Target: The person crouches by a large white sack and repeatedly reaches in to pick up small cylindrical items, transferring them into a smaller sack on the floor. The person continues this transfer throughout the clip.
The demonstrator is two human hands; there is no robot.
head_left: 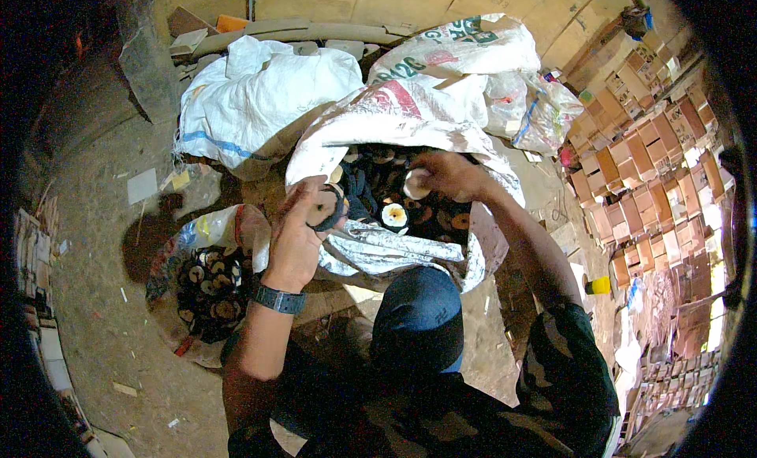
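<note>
A white woven sack point(410, 111) lies with its mouth rolled open. Inside are many dark-rimmed round pieces, one with a bright white face and yellowish middle point(393, 216). At the sack's left edge my left hand point(296, 233) is closed on a round disc point(324, 208) with a black rim and brownish middle. My right hand point(453, 176) reaches over the far right of the opening, its fingers around a whitish round disc point(416, 184). The exact material of these discs cannot be made out.
A clear plastic bag point(185, 241) of similar discs stands at the left. Behind are a full white sack point(264, 99), another printed sack point(481, 48) and a plastic bag point(548, 107). Stacked brown blocks point(646, 166) and a yellow cup-like object point(601, 285) are right. Dark rounded cloth point(418, 320) is in front.
</note>
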